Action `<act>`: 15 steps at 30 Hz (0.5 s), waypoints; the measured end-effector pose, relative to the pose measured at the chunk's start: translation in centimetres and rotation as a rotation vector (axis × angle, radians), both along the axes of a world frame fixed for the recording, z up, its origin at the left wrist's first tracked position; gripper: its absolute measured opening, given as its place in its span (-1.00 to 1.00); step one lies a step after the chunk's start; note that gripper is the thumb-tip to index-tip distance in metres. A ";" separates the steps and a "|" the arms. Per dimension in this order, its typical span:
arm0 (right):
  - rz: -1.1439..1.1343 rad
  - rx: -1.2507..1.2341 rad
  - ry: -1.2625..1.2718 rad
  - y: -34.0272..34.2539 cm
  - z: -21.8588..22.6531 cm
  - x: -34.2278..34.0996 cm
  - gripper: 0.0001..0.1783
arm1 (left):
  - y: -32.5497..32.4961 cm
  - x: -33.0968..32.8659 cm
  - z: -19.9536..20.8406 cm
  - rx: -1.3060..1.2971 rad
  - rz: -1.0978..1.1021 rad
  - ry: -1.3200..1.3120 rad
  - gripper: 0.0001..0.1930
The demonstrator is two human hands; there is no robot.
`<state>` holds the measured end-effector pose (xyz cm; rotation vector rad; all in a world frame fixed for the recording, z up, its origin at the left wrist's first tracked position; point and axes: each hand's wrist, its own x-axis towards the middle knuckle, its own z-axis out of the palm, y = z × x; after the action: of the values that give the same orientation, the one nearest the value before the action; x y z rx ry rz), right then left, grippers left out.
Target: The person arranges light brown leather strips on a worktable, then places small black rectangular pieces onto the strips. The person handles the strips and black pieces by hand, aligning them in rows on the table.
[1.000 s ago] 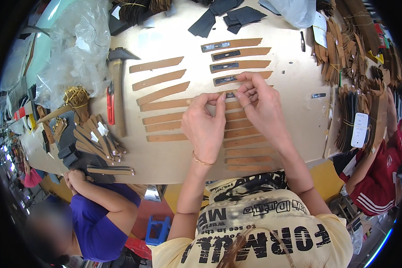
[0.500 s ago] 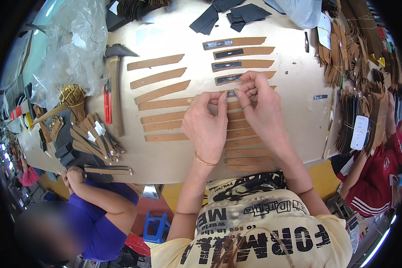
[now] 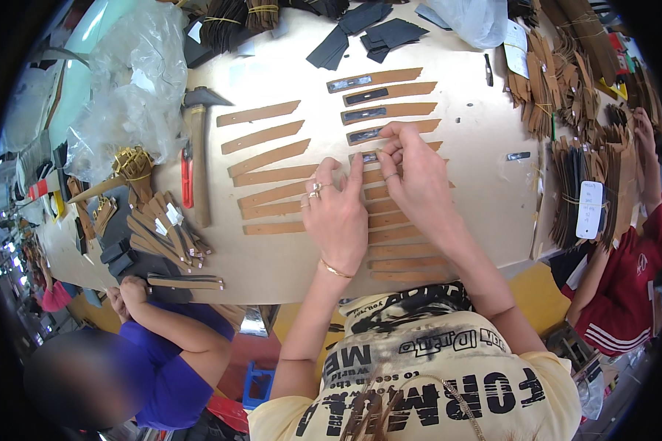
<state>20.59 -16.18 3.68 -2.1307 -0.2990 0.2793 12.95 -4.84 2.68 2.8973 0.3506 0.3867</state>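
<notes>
A small dark, shiny patch (image 3: 370,157) lies at the left end of a brown leather strip in the right-hand column. My left hand (image 3: 336,217) rests there with its index finger stretched onto the patch; its other fingers are bent and hold nothing visible. At the patch's right edge my right hand (image 3: 423,180) has its fingers curled in a pinch, partly covering that strip. Just beyond, a leather strip (image 3: 419,127) bears a similar dark patch (image 3: 365,136). Several more patched strips lie farther back, and plain brown strips (image 3: 408,251) lie nearer me.
At left are a column of brown strips (image 3: 261,112), a hammer (image 3: 200,162), a red cutter (image 3: 187,180) and a clear plastic bag (image 3: 129,88). Dark rectangular pieces (image 3: 393,35) lie at the back. Leather bundles (image 3: 596,169) stand at right. A co-worker in purple (image 3: 162,345) sits at left.
My left hand has loosened from its pinch at the patch, and its index finger now lies stretched onto it. My right hand stays at the patch's right side. The whole view has shifted slightly.
</notes>
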 end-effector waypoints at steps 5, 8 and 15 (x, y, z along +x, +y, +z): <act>0.131 -0.407 -0.511 -0.8 -0.9 -1.3 -0.73 | -0.3 -0.2 -0.2 0.072 -0.011 0.041 -0.58; 0.175 -0.548 -0.580 -1.8 -1.5 -2.2 -0.64 | -0.3 -0.3 -0.2 0.079 -0.013 0.054 -0.58; 0.110 -0.645 -0.528 -3.8 -1.6 -2.6 -0.54 | -0.1 -0.3 0.2 0.043 -0.017 0.087 -0.58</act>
<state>17.96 -20.01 2.10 -2.8143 -0.7079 -0.1628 12.70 -4.95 2.91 2.9633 0.3356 0.2690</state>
